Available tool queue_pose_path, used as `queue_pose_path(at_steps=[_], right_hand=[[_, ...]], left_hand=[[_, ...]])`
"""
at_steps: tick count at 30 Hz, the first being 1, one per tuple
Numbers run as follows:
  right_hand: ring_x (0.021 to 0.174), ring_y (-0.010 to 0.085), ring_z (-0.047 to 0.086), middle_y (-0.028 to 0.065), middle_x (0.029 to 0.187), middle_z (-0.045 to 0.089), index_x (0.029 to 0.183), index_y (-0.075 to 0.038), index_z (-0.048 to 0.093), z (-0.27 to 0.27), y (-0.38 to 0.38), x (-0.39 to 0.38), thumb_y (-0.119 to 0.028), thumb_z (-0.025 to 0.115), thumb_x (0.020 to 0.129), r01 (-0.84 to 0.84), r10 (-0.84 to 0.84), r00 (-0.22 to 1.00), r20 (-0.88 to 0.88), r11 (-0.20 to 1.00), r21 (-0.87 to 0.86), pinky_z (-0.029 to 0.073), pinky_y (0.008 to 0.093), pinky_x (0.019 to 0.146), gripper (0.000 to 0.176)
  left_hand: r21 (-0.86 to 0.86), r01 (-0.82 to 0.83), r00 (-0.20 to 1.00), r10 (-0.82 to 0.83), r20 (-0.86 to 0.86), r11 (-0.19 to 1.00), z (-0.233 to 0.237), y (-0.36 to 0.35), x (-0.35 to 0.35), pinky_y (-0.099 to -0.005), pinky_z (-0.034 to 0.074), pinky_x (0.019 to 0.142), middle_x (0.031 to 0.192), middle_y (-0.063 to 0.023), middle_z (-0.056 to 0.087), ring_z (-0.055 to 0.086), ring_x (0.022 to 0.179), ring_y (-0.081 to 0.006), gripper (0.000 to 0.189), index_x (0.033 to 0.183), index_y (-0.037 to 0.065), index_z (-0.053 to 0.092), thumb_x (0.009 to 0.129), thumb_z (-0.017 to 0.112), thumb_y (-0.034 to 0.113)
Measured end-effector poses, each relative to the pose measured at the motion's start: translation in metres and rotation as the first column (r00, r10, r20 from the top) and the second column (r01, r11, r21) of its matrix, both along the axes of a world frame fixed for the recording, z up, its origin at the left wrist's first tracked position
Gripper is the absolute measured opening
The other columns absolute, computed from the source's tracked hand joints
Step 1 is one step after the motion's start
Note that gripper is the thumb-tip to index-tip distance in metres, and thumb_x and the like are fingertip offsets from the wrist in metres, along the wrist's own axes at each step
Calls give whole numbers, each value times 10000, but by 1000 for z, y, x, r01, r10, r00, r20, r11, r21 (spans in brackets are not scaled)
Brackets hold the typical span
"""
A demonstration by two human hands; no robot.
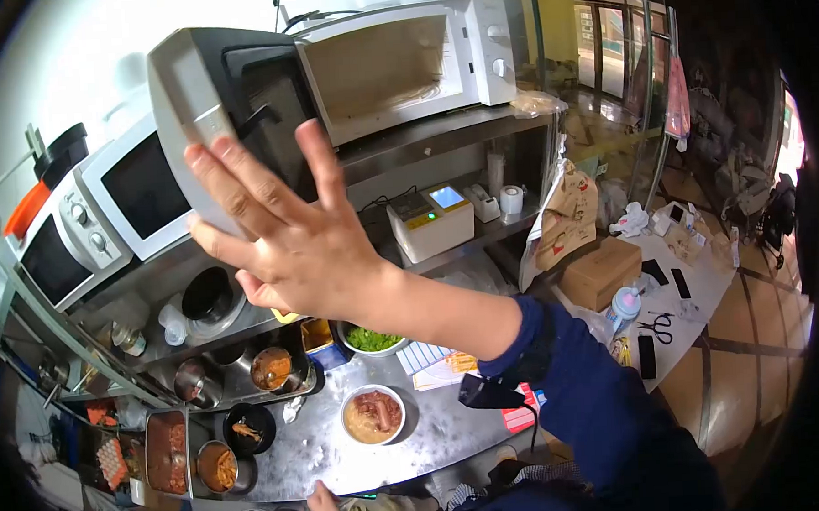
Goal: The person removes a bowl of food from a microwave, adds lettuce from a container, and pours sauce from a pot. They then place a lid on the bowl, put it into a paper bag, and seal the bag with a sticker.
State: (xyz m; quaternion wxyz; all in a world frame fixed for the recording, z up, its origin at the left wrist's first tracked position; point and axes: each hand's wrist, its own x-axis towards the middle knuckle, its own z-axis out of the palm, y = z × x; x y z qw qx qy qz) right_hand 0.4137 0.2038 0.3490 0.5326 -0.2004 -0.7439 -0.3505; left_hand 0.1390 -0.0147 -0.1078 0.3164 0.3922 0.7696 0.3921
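My right hand [290, 233] is raised with fingers spread, overlapping the swung-out door [178, 74] of a white microwave [394, 119]. Nothing shows in this hand, and the microwave's cavity holds nothing visible. Low in the view, only part of my left hand [325, 508] shows at the counter's front edge, one finger pointing up; the rest of its fingers are hidden. On the steel counter [327, 469] between the hands sits a white bowl [373, 415] of pale food with reddish-brown pieces. Behind it is a bowl of chopped greens [374, 339].
Two more microwaves [70, 234] [137, 190] share the upper shelf at left. Below stands a white device with a lit screen [434, 220]. Pots and pans of food [168, 449] line the counter's left. At right, a table carries a cardboard box [602, 272], scissors [657, 328] and phones [647, 357].
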Motion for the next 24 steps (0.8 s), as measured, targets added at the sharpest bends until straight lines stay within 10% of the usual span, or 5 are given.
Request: queue_pose_path(at_steps=[6,8,9,16,24], right_hand=[[1171,299,388,138,1304,379,1087,-68,537,3,29,128,-79,558,695,-38,40,973,-227,999,17,311,406,945,393],[1184,375,312,231,1253,343,1218,25,350,8,86,179,-70,520,687,375,-337,924,-180,890,260,215,433,1029,566],[1189,350,317,228,1227,375,1219,29,351,-5,82,191,-23,452,676,376,-406,858,-316,914,-153,212,406,1032,554],[1270,427,88,288,1376,65,1316,78,115,-9,240,291,-480,417,825,55,-140,967,-214,931,-362,74,481,1048,802],[1276,438,11,349,1348,21,1284,158,32,-25,300,298,-501,273,863,376,-411,911,-39,864,-334,5,494,1037,818]], left_hand=[[-72,-53,965,69,252,996,-25,18,88,-254,405,456,647,-81,551,503,525,-117,309,855,-75,556,866,456,217],[-151,27,938,27,347,988,-30,30,123,-241,449,511,820,-127,574,545,600,-154,339,1066,-68,495,861,484,202],[-151,63,929,-3,370,987,-22,41,140,-250,459,550,847,-130,576,561,655,-160,380,1145,-44,447,875,473,221],[-171,-295,439,292,850,940,-36,104,200,-281,470,616,924,-120,583,593,766,-187,250,1069,30,379,925,368,234],[-143,-509,510,431,744,849,-65,123,190,-242,441,562,810,-120,589,578,658,-157,176,868,39,412,928,343,189]])
